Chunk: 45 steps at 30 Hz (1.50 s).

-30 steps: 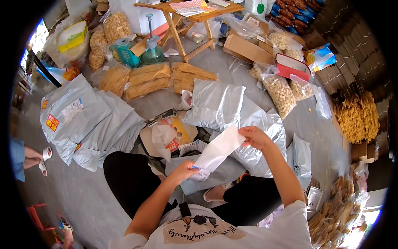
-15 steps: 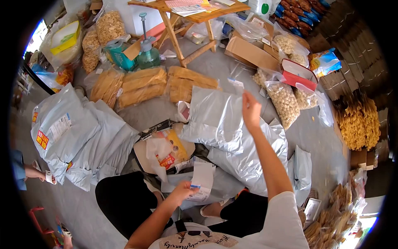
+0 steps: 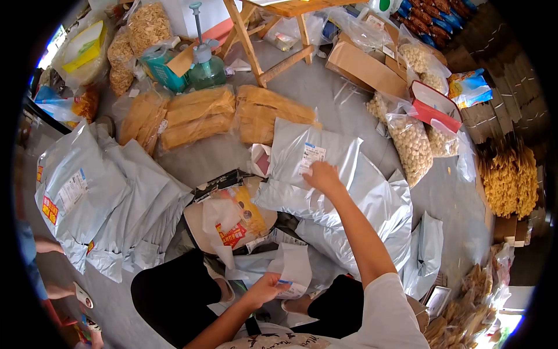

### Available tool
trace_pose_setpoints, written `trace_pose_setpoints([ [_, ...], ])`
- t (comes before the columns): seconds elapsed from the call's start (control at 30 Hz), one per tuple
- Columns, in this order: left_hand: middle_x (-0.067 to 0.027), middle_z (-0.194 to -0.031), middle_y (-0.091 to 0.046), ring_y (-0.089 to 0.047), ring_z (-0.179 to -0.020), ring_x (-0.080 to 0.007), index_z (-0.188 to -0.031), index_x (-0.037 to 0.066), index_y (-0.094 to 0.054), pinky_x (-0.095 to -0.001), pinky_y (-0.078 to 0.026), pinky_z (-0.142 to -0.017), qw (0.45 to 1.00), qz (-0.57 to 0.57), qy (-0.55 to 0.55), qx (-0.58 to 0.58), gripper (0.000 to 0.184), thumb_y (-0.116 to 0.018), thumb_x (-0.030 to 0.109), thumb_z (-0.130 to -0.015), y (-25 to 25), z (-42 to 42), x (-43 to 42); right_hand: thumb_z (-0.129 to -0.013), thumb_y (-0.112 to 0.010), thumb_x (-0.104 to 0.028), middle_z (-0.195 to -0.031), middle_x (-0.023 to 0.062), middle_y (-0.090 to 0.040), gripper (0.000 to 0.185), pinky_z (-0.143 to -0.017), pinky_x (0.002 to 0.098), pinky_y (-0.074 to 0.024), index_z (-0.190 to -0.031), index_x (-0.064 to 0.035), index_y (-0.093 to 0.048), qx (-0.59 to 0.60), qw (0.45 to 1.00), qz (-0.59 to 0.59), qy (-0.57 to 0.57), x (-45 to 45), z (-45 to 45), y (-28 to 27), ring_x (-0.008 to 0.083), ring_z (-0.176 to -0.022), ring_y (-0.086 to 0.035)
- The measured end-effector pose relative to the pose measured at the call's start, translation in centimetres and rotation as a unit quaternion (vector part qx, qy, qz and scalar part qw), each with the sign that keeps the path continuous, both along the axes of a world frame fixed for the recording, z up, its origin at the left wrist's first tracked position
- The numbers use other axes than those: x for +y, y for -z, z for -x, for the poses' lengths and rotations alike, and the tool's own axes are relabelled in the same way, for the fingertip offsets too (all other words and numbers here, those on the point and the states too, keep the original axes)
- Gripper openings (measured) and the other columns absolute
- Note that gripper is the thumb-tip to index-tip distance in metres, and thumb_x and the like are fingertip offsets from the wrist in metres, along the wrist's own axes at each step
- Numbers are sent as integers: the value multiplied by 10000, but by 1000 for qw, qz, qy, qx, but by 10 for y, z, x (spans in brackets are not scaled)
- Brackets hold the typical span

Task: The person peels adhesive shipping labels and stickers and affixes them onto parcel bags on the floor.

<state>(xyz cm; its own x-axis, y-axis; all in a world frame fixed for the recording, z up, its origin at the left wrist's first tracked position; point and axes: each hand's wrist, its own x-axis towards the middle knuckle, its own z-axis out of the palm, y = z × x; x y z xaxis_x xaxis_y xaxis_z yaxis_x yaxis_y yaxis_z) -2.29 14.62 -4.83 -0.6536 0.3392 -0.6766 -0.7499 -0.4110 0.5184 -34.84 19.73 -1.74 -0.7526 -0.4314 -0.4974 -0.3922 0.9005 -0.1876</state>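
Note:
My left hand [image 3: 266, 291] is closed on a strip of shipping labels [image 3: 293, 266], mostly white, with a printed, blue-edged part by my fingers. My right hand [image 3: 322, 177] reaches forward to a silver-grey mailing bag [image 3: 290, 189]. Its curled fingers are at the lower edge of a shipping label [image 3: 312, 157] that lies on the bag; whether they still pinch it is hard to see. More full grey bags [image 3: 381, 198] lie beneath and to the right. Between my knees and the bags is an open box [image 3: 197, 224] with crumpled backing paper [image 3: 221, 214] and a yellow-red printed wrapper.
Labelled grey bags [image 3: 87, 192] stand at left. Packs of flat tan food sticks [image 3: 197, 119] lie ahead, near a green pump sprayer [image 3: 207, 72] and a wooden table [image 3: 302, 55]. Bags of pale round pieces [image 3: 410, 145] and a cardboard box [image 3: 366, 67] are at right. Another person's legs [image 3: 52, 267] show at left.
My right hand has moved down and left with the label, which now lies flat on the upper grey bag. My left hand keeps the label strip. The view has shifted slightly.

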Motion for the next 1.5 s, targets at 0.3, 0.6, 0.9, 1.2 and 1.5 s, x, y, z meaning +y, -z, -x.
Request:
trace_pose_setpoints([
  [0.3, -49, -971, -611, -560, -841, -103, -1061, -16, -552, -244, -431, -776, 994, 22, -107, 28, 233, -536, 98, -859, -8, 9, -6, -874, -382, -412, -1396, 194, -199, 601, -1030, 519, -116, -1332, -39, -270, 211, 968, 137, -8, -2, 10, 143, 373, -1287, -174],
  [0.6, -47, -934, -613, -575, -790, -91, -1038, -15, -543, -224, -459, -722, 962, -3, -264, 76, 216, -533, 107, -861, -38, 26, -7, -880, -457, -274, -1289, 240, -371, 449, -1005, 377, -270, -1228, 6, -417, 40, 905, 417, 74, 47, -62, 18, 382, -1220, -320],
  [0.9, -20, -844, -622, -569, -730, -64, -966, 12, -587, -209, -446, -641, 942, 32, -271, 195, 170, -561, 131, -848, -79, 31, 7, -858, -530, -210, -780, 138, -608, 282, -653, 296, -420, -966, 48, -571, -104, 855, 472, 186, 123, -250, -71, 158, -698, -514],
  [1.2, -60, -903, -622, -578, -789, -100, -1082, -17, -525, -228, -445, -720, 949, 75, -110, 285, 303, -588, 133, -827, -114, 7, 23, -868, -515, -113, -608, 11, -574, 153, -447, 193, -390, -845, 29, -568, -96, 728, 605, 308, 134, -293, -102, 35, -498, -469],
  [1.5, -44, -858, -635, -561, -727, -69, -967, -37, -614, -207, -435, -673, 970, 94, -31, 223, 214, -585, 122, -826, -99, -19, 32, -868, -515, -119, -620, 12, -580, 164, -448, 189, -395, -836, 34, -565, -30, 744, 586, 319, 149, -303, -113, 38, -504, -478],
])
